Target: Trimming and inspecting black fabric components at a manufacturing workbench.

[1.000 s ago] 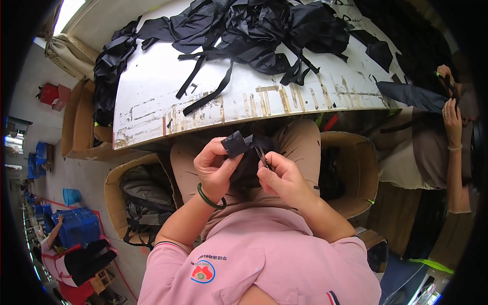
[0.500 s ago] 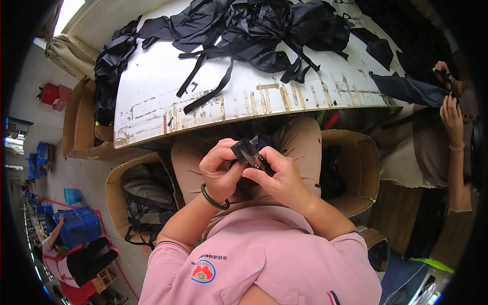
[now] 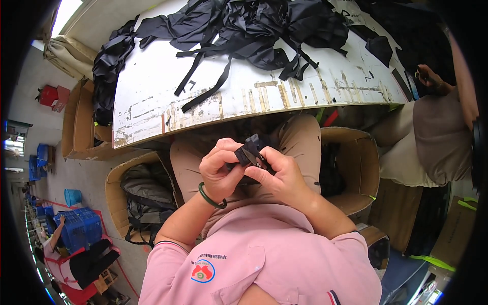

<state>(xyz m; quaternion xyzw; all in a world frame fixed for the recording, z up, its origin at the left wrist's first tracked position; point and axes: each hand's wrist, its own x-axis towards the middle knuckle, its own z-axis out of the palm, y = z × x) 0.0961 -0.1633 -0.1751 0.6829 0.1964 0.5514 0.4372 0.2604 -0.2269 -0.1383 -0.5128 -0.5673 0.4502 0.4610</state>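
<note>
Above my lap, both hands are close together around a small bunch of black fabric (image 3: 259,141). My left hand (image 3: 221,170) pinches its folded edge between thumb and fingers; a green bangle is on that wrist. My right hand (image 3: 282,175) is closed around a small dark tool with a narrow greyish blade, which looks like a pair of thread snips (image 3: 251,157). The blade lies against the fabric between my hands. My fingers cover most of the tool and the lower part of the fabric.
A white table (image 3: 152,96) with worn tape marks stands ahead, heaped with black fabric pieces (image 3: 264,35) and straps. Cardboard boxes flank my legs: one on the left (image 3: 118,190) with black bags, one on the right (image 3: 358,173). A co-worker (image 3: 442,137) sits at the right.
My hands stay together with the fabric, shifting only slightly. At the right, the dark fabric piece has left the co-worker's hands, and one of their arms has swung up and away.
</note>
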